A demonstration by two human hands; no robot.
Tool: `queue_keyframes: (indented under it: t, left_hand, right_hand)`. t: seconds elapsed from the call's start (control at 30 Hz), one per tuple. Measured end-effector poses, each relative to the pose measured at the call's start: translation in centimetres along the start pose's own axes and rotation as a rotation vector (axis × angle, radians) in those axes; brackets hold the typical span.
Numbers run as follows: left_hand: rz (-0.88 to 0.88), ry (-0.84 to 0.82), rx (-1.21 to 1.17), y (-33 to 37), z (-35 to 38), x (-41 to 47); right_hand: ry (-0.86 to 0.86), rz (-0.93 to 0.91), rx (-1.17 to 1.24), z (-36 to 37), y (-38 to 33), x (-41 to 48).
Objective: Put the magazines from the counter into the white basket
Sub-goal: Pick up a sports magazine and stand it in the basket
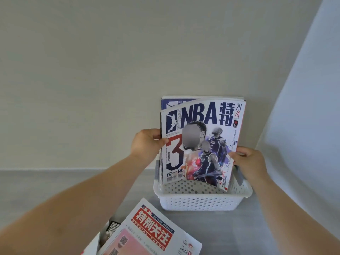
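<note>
Both hands are holding an NBA magazine (199,142) upright, its lower edge sitting inside the white basket (198,199). The left hand (146,144) is gripping the left edge, fingers (156,134) curled behind the spine and thumb lying across the front. The right hand (251,162) is pinching the lower right edge, thumb on the cover and fingers behind.

The cover is showing white stock with "NBA" in dark blue capitals, Chinese characters, "2024" in red, a large red-and-navy "3", and players in navy USA jerseys. It is bowing slightly at the top.

Behind the fingers, a second magazine (170,103) with a blue cover is standing against the wall.

The basket is perforated plastic, standing on the grey table (230,232). Nearer the camera than the fingers, a red-titled magazine (152,234) is lying on a stack on the table.
</note>
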State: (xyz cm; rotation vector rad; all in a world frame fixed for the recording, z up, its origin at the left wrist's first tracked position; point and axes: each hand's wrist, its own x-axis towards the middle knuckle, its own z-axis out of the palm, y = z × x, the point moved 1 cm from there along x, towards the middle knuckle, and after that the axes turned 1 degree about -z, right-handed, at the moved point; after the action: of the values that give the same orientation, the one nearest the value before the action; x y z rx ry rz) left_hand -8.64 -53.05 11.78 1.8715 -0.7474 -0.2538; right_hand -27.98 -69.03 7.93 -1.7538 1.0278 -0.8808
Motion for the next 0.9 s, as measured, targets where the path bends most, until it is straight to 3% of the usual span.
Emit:
queue_keyframes:
  t: [0.17, 0.33, 0.5, 0.73, 0.9]
  left_hand:
    - [0.013, 0.005, 0.080, -0.1, 0.7, 1.3]
    - [-0.029, 0.181, 0.123, -0.6, 0.6, 2.2]
    - [-0.135, -0.159, 0.603, -1.0, 2.3, 1.9]
    - [-0.059, -0.143, 0.933, -0.3, 2.7, 2.4]
    - [-0.089, -0.134, 0.835, -0.6, 2.2, 2.6]
  right_hand:
    - [0.067, -0.008, -0.050, 0.6, 0.8, 0.7]
    - [0.100, -0.039, -0.008, 1.5, 0.2, 1.8]
    - [-0.029, -0.094, -0.004, 3.0, -0.4, 2.7]
    - [0.041, -0.041, 0.034, 3.4, 0.6, 3.0]
    - [-0.059, -0.052, 0.045, 2.8, -0.2, 3.0]
